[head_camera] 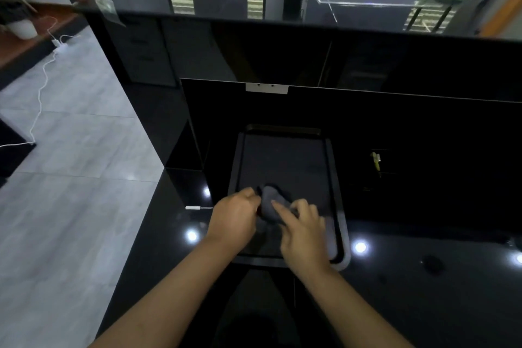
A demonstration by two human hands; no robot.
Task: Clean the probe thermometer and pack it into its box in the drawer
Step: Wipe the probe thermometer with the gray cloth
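Note:
Over the near half of a dark tray (336, 206), both my hands are on a bunched grey cloth (272, 205). My left hand (234, 219) is curled into a fist at the cloth's left edge. My right hand (303, 230) pinches the cloth's right side, its index finger stretched across the top. A thin rod with a white end, apparently the probe thermometer (195, 207), lies level just left of my left hand. Whether that hand touches it cannot be told. No box is in view.
The tray sits on a glossy black counter (423, 277) that reflects ceiling lights. A small yellow item (375, 161) shows in the dark recess on the right. A black panel with a white tag (267, 88) rises behind the tray. Grey floor tiles (70, 178) and a white cable lie on the left.

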